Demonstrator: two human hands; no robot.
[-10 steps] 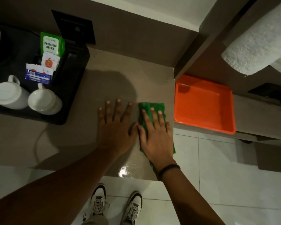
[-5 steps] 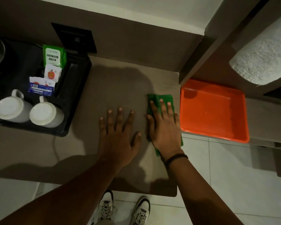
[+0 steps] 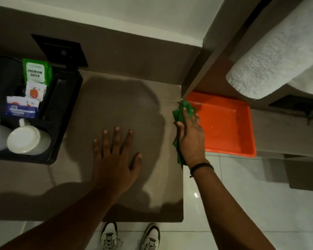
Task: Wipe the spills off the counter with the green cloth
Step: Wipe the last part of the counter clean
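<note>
The green cloth (image 3: pixel 183 110) is bunched at the right edge of the brown counter (image 3: pixel 116 105), partly over the rim of the orange tray. My right hand (image 3: pixel 190 138) lies on top of the cloth with its fingers curled on it, hiding most of it. A strip of cloth shows below the hand near the wrist. My left hand (image 3: pixel 114 159) rests flat on the counter's middle, fingers spread, holding nothing. A faint wet sheen shows on the counter near its front right corner (image 3: pixel 152 192).
An orange tray (image 3: pixel 242 141) sits lower, right of the counter. A black tray (image 3: pixel 61 114) at the left holds two white mugs (image 3: pixel 28 141) and tea sachets (image 3: pixel 36 71). White rolled towels (image 3: pixel 278 60) lie on a shelf at upper right. The tiled floor and my shoes are below.
My right hand has slid the cloth away from me and rightward to the counter's edge, bunching it against the orange tray. My left hand stays flat on the counter.
</note>
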